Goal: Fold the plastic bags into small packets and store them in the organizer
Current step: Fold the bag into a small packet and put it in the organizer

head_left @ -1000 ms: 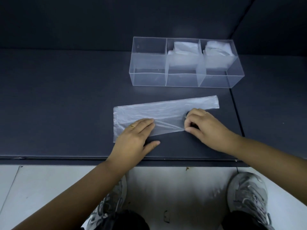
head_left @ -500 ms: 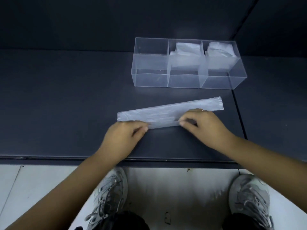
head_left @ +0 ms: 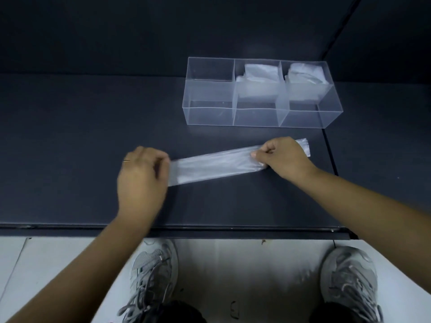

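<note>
Right hand (head_left: 284, 157) pinches the strip-folded plastic bag (head_left: 214, 167) near its right end on the desk (head_left: 70, 136), while left hand (head_left: 142, 176), blurred, covers the left end, grip unclear.

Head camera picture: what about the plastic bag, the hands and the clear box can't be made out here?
Left hand: motion-blurred in the head view; whether it grips the plastic bag is unclear, and it hides the bag's left end.
Right hand: covers the bag beneath it, so the folds there are hidden.
Packets in the organizer: overlapping, seen through hazy walls; their number cannot be counted.
</note>
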